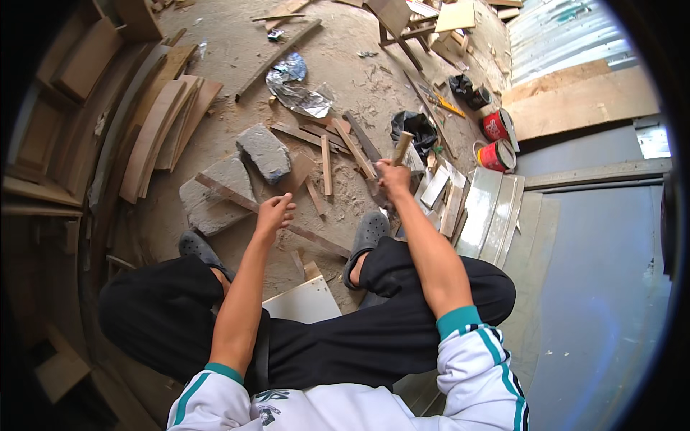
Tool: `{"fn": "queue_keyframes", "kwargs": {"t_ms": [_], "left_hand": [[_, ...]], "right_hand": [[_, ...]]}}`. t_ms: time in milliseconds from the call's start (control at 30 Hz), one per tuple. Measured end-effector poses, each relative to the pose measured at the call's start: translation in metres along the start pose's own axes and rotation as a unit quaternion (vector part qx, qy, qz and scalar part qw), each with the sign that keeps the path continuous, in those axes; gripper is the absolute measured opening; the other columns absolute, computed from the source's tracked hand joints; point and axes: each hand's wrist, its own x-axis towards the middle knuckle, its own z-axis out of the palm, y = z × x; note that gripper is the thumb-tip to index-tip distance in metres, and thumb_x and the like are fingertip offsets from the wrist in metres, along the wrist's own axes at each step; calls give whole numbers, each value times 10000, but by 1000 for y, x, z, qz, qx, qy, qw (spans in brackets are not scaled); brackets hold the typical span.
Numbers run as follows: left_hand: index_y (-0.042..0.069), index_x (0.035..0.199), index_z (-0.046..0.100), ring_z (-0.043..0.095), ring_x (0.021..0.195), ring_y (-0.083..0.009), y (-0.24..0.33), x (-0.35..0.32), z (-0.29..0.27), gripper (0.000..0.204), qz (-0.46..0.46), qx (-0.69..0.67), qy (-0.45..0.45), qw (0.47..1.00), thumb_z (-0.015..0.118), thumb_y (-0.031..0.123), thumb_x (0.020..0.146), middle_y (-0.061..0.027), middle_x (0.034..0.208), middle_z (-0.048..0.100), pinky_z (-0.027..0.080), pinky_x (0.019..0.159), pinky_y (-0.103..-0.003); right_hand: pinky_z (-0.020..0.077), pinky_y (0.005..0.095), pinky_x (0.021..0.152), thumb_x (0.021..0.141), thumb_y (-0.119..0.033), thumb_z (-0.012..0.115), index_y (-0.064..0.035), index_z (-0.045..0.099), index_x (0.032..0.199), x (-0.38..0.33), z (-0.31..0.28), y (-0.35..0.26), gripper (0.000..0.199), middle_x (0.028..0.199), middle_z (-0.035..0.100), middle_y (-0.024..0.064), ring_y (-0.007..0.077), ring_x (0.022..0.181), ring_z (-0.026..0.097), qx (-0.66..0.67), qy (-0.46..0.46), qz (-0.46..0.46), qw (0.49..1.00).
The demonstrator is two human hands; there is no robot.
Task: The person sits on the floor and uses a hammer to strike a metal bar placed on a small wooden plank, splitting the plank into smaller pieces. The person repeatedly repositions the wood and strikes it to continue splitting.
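Observation:
A long, thin dark wooden strip [227, 194] slants across a flat grey stone block [205, 205]. My left hand [274, 215] is closed loosely about the middle of this strip, fingers curled; its other end runs down toward my right shoe. A second, rougher stone [264, 152] rests beyond the block. Over on the right, my right hand [394, 179] grips a wooden-handled tool [404, 146], the pale handle end pointing up and away. Its head, low beside a dark piece below my fist, is not clear enough to name.
Loose wood offcuts [327, 165] and crumpled foil [305, 93] litter the dusty floor ahead. Curved boards [154, 136] lean at the left. On the right are a black plastic bag [415, 129], red cans [496, 154], a yellow-handled tool [451, 106] and stacked pale slats [480, 208].

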Motion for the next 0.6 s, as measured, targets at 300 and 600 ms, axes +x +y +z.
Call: {"fn": "queue_keyframes", "kwargs": {"t_ms": [300,600], "left_hand": [[38,1120,651,606,690,-88,-15,41,10,376,-44,-5,67,997,651,371,945,-41,964,697,483,574,-233],[23,1088,625,603,712,-139,-47,53,-7,419,-73,79,173,979,677,405,922,-51,896,641,484,600,-269]], "right_hand": [[461,328,408,841,-78,678,-33,740,975,132,-106,51,154,767,701,80,160,471,566,-60,132,96,985],[505,337,464,874,-157,698,-69,724,1079,168,-108,81,225,845,716,88,184,549,633,-45,145,139,979]]}}
